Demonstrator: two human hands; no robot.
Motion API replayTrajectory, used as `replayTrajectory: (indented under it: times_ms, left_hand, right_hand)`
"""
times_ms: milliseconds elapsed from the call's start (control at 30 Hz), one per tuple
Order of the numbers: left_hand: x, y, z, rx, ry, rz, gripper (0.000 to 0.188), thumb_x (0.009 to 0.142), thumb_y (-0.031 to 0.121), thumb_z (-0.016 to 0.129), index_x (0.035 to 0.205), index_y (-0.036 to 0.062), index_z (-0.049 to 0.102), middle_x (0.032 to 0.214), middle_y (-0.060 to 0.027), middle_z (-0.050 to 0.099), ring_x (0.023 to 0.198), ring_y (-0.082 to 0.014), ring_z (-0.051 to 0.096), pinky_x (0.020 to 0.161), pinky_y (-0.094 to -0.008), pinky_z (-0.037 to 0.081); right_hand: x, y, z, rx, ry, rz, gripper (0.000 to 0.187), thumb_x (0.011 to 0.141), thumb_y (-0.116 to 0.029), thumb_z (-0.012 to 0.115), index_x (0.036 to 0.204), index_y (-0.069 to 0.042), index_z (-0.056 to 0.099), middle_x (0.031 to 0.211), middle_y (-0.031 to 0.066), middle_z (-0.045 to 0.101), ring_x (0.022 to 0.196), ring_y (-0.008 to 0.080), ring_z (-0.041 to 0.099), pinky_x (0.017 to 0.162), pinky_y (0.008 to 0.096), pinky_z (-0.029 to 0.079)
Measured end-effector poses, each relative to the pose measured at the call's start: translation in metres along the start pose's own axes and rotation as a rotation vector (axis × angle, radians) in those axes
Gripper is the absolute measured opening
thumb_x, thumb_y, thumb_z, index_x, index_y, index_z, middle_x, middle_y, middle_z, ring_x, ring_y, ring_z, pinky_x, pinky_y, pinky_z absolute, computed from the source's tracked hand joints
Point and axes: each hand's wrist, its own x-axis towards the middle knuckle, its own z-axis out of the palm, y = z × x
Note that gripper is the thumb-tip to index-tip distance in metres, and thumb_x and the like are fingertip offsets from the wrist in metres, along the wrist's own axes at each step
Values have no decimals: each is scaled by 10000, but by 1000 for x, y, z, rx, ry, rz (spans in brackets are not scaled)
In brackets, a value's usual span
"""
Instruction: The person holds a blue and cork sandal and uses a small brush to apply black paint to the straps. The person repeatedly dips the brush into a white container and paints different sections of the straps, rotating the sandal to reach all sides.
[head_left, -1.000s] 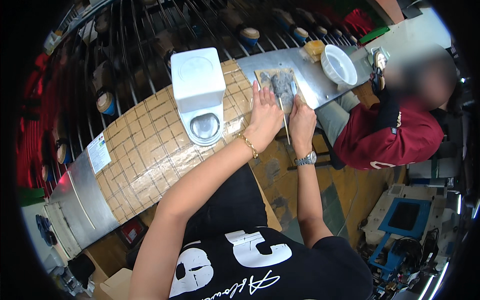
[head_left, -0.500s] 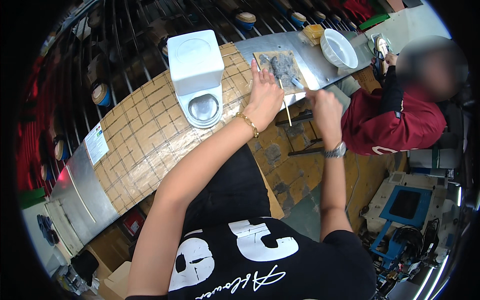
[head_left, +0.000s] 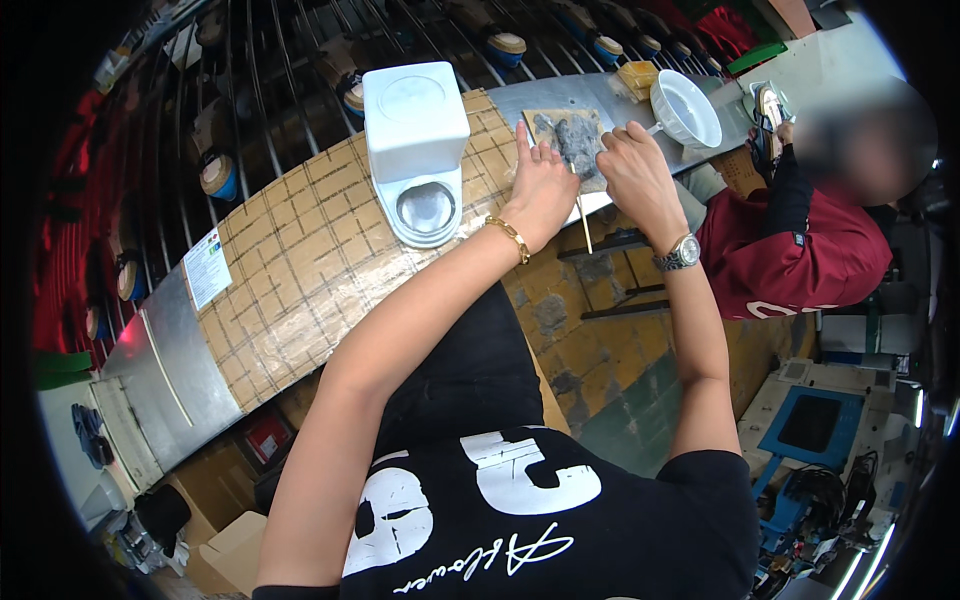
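My left hand lies flat on the bench, fingers spread, its fingertips at the left edge of a small brown board smeared with grey paste. My right hand rests curled on the board's right side, shut on a small pale tool whose end pokes out toward a white bowl. A thin stick lies between my hands and juts over the bench edge. Just left of my left hand stands a white box-shaped piece with a round dish at its front.
The bench carries a brown gridded sheet and bare metal with a label. A yellow sponge sits by the bowl. A person in a red top sits at the right. Dark metal bars run behind the bench.
My right hand lifted off to the right with the pale tool, then came back down onto the board's right side. My left hand stayed flat beside the board.
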Motion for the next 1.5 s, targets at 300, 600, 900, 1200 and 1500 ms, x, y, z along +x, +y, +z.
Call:
replayTrajectory:
  times_ms: [300,600,900,1200,1500]
  left_hand:
    - [-4,-2,2,27,51,19,388,931,257,577,1146,-39,706,1288,-299,614,1270,-381,560,1170,-710,50]
    - [-7,-6,2,-42,27,19,570,973,340,562,1304,-124,570,1372,-325,551,1319,-380,534,1173,-698,37]
    - [-7,-6,1,-60,29,19,590,990,354,537,1327,-131,541,1373,-312,554,1310,-367,543,1175,-693,58]
    - [-3,-11,9,-59,52,16,515,938,362,618,1220,-68,643,1308,-276,604,1265,-341,565,1159,-721,40]
    - [-2,-13,21,-81,135,19,533,937,380,614,1227,-66,644,1306,-271,610,1255,-336,580,1144,-738,5]
  right_hand:
    - [-57,11,6,642,50,567,171,879,-247,704,870,-102,794,684,89,617,622,189,561,647,320,399]
    - [-91,-1,35,2132,-122,1102,316,1042,-313,552,1070,-23,675,691,-55,494,480,1,296,417,192,223]
    - [-87,-7,83,912,186,1042,224,920,-255,717,965,-50,795,710,104,682,609,183,625,621,359,488]
    - [-70,-35,90,673,446,1040,149,862,-146,729,951,-48,796,762,150,649,691,322,617,677,416,439]
    - [-45,-15,94,340,528,947,143,877,-159,711,959,-91,806,783,121,631,735,280,600,698,399,390]
